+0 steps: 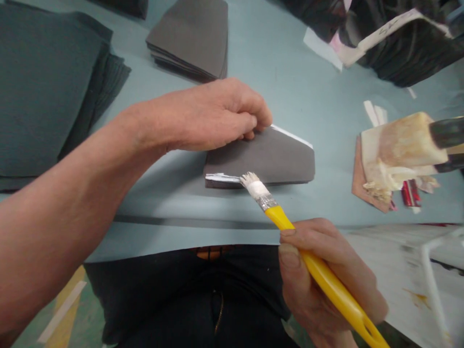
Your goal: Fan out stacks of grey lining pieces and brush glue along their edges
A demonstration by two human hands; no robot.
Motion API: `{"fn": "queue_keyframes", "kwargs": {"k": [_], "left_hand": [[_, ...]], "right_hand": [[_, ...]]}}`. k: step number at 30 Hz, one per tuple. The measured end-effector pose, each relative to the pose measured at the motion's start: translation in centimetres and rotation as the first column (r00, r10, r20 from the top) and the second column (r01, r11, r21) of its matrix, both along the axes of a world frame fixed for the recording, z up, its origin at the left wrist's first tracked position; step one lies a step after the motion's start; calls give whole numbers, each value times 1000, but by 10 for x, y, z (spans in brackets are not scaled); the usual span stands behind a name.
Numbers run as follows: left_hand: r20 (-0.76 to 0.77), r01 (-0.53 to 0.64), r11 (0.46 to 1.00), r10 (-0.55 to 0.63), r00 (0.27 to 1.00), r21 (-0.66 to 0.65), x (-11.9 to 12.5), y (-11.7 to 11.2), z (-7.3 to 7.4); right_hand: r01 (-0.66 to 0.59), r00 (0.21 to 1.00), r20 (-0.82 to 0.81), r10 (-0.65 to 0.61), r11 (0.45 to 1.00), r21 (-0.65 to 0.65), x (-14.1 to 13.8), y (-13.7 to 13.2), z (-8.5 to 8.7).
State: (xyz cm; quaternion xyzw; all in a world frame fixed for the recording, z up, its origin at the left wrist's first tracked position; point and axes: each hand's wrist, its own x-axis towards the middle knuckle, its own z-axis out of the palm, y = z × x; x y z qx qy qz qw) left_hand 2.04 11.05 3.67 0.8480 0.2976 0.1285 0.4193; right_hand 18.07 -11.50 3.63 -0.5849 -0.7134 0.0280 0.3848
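A small stack of dark grey sheet pieces (279, 154) lies near the table's front edge. White paste shows along its far right slanted edge and on the left part of its near edge. My left hand (221, 113) is closed at the stack's far left side, its curled fingers gripping the edge; the fingertips are partly hidden. Between the thumb and fingers of my right hand (326, 275) is a paintbrush (277, 215) with a yellow handle. Its white-coated bristles touch the near edge of the stack, where the white streak ends.
Another stack of grey pieces (192, 38) sits behind my left hand. Large dark green sheets (43, 87) are piled at left. A paste-crusted, cream-coloured container (402, 140) with dark handles stands at right. Dark bundles (409, 48) with a paper strip lie at the back right.
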Motion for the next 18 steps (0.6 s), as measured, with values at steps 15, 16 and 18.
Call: {"fn": "queue_keyframes", "kwargs": {"k": [15,16,18], "left_hand": [[-140,-57,998,59,988,14,2,1,9],[-148,-72,997,72,986,3,2,1,8],[-151,-92,996,91,984,5,2,2,8]], "right_hand": [[42,996,-83,-39,999,32,28,1,-3],[45,996,-83,-43,998,31,29,0,-3],[44,996,-84,-41,998,34,32,-1,-3]]}}
